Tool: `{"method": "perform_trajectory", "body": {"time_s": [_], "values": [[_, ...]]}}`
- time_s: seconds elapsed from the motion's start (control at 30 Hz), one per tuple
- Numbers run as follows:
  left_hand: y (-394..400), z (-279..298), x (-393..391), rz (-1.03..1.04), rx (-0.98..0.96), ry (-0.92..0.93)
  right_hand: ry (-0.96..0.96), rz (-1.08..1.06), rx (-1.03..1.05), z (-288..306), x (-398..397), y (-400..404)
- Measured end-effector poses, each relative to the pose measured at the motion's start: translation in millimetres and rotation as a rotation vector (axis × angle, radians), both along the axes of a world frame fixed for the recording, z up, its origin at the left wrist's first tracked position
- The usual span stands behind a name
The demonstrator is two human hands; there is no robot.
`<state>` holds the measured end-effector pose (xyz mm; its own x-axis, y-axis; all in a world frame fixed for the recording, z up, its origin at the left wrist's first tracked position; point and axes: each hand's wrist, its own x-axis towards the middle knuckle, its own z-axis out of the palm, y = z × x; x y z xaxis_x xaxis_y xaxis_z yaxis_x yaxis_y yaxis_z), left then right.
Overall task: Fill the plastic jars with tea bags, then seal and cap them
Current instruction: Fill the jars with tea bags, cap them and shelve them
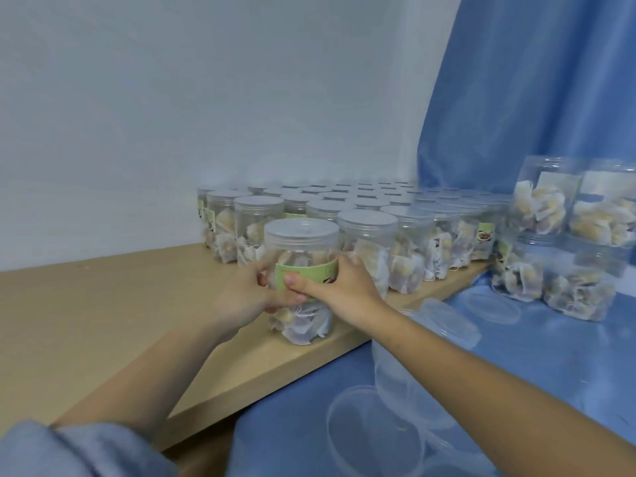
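Observation:
A clear plastic jar [301, 256] with a green label and a clear cap stands upright on the wooden board [103, 304], full of tea bags. My left hand [246, 294] grips its left side and my right hand [340, 284] wraps its right side, thumb across the label. Directly behind it stand several rows of capped, filled jars [364, 235]. At the far right, more filled jars [564, 242] are stacked two high.
Loose clear caps [451, 321] and empty jars [375, 432] lie on the blue cloth [516, 366] to the right of the board. A blue curtain [537, 87] hangs behind, a white wall to the left. The left part of the board is bare.

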<state>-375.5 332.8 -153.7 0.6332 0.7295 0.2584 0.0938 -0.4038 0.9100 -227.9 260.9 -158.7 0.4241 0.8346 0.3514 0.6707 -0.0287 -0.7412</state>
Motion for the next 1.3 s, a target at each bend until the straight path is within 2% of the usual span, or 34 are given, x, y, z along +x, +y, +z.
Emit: {"method": "perform_trajectory", "body": {"time_s": [0.2,0.33,0.43,0.57,0.67,0.9,1.3], "values": [[32,-20,11,0.237,-0.030,-0.031,0.079,0.008,-0.032,-1,14,37],[30,-31,15,0.184,-0.112,-0.069,0.242,0.208,-0.107,-9,21,40],[19,-30,22,0.225,-0.076,-0.064,0.239,0.231,-0.109,-12,20,34],[-11,-15,38,0.159,-0.055,-0.074,0.193,0.224,-0.031,0,17,15],[-37,6,56,0.150,0.016,-0.090,0.081,0.137,0.032,17,18,-12],[-115,52,124,0.012,0.015,-0.158,0.053,-0.088,0.159,64,62,-109],[-247,109,292,-0.287,0.239,-0.019,0.093,-0.421,0.265,102,197,-262]]}}
